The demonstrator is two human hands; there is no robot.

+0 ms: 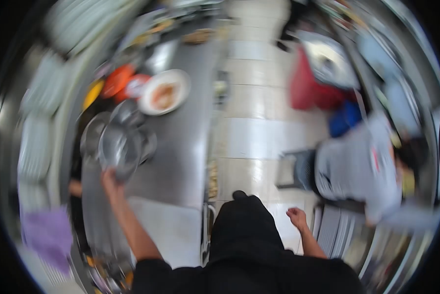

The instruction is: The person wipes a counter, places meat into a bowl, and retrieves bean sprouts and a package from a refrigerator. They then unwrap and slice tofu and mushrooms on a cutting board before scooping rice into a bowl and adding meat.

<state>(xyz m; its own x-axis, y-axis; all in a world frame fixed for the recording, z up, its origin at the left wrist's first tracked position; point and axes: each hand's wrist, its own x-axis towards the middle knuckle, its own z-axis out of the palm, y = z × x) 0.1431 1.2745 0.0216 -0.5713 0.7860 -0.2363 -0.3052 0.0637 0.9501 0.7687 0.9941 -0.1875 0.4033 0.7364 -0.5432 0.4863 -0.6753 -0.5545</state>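
On the steel counter, my left hand [111, 177] is closed on the near rim of a round metal bowl [119, 147]. More metal bowls [93, 134] stand around and behind this one, blurred. A white plate [177, 93] with reddish food on it lies farther up the counter. My right hand [296, 215] hangs over the floor on the right, its fingers curled together; what it holds, if anything, is too small to make out.
The steel counter [180, 161] bears a white board [168, 228] near me and orange containers [117, 81] farther off. Plate stacks [34, 147] and a purple cloth [48, 235] are at left. A seated person [352, 164] and a red container [310, 85] are at right.
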